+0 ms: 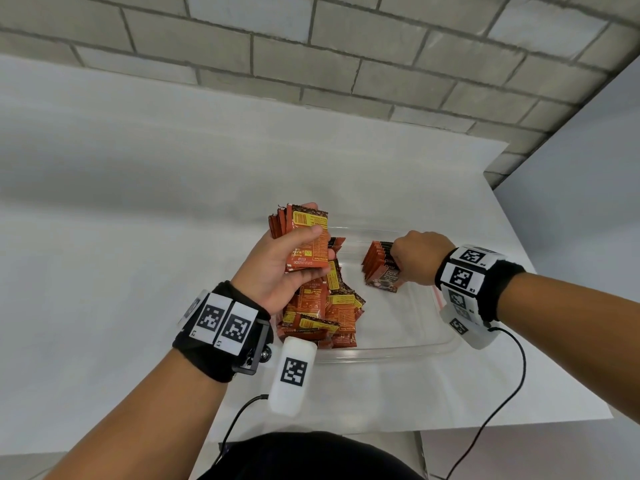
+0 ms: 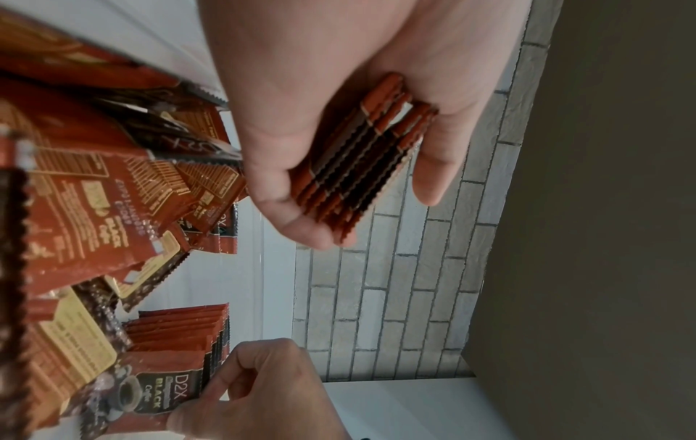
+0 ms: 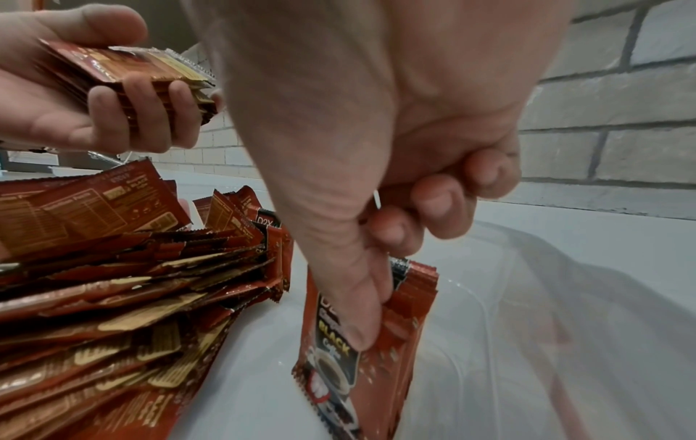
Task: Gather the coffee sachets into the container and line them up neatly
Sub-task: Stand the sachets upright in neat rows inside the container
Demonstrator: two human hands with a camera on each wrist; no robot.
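Left hand (image 1: 277, 268) raised above the clear plastic container (image 1: 433, 344), fingers (image 3: 143, 98) curled round a stack of coffee sachets (image 1: 306, 242), thumb pressed on the top sachet's printed back; in the left wrist view, stack edges (image 2: 361, 160) seen wedged between thumb and fingers. Right hand (image 1: 417, 258) lowered into the container, thumb (image 3: 357, 303) and curled fingers pinching the upper edge of a short row of sachets (image 1: 379, 263) standing on end, fronts facing the person, the nearest one showing a coffee cup and "BLACK" lettering. Row placed toward the far middle of the container, apart from a loose heap of sachets (image 1: 322, 310) filling the container's left part, just under the left hand, lying overlapped at mixed angles, mostly backs up. Container resting on a white desk (image 1: 138, 202) near its front edge, with a grey brick wall (image 1: 346, 46) behind. Tagged bands on both wrists, thin black cables trailing from each.
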